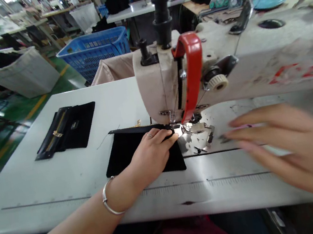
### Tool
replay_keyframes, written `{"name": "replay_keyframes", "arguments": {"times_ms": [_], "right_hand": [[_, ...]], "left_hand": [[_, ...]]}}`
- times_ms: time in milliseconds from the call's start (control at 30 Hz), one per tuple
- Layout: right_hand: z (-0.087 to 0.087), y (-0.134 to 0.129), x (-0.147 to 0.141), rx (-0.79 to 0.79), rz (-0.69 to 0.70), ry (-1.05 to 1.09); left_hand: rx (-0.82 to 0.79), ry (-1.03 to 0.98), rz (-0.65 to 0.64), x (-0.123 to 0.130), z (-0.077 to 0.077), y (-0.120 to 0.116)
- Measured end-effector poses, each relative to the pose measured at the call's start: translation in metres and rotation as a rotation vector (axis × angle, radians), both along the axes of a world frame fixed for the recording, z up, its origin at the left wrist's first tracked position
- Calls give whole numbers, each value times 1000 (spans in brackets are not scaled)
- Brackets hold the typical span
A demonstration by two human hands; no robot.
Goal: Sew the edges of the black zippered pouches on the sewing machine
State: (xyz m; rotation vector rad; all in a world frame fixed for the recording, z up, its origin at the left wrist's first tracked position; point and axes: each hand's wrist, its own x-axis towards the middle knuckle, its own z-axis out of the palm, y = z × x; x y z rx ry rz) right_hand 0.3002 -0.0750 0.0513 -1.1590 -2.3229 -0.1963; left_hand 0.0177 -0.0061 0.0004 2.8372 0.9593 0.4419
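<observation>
Under the needle area of a white sewing machine (223, 48) lies a black fabric piece (123, 151) with a zipper-like upper edge and a small gold pull. My left hand (153, 150) rests flat on it, fingers spread and fingertips close to the presser foot (178, 129). To the right of the needle, my right hand (289, 146) is blurred by motion, its fingers stretched toward a small dark tool (223, 138) on the machine bed. Whether it touches the tool is unclear. A second black pouch (75, 127) with a gold zipper lies at the left of the table.
Small metal bits (200, 149) lie on the machine bed. Behind the table stand a blue basket (96, 49) and a beige fabric-lined bin (114, 68). A grey-white bin (24, 73) is at the back left. Other sewing tables and people are farther back.
</observation>
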Motion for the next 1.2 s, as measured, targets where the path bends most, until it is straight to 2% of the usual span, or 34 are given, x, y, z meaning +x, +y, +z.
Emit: {"name": "replay_keyframes", "arguments": {"times_ms": [100,167,300,767,867,933,1033,1100,1200], "right_hand": [[-25,32,-38,-183,56,-85],[-42,47,-57,-253,30,-111],[-59,54,-67,-292,-41,-45],[-62,53,-66,-286,-45,-39],[-60,52,-65,-281,-23,12],[-57,53,-62,-248,-24,133],[-50,55,-56,-177,-201,385],[-47,59,-52,-197,-328,470],[-48,63,-50,-291,-379,536]], "left_hand": [[10,3,-6,0,-1,0],[8,-2,-14,0,-1,1],[-12,5,-27,1,0,2],[56,-4,-49,3,2,4],[59,-10,-49,3,2,3],[54,-5,-42,2,2,2],[38,3,-17,1,1,2],[27,4,-15,1,-1,2],[21,-12,-24,1,-1,3]]}}
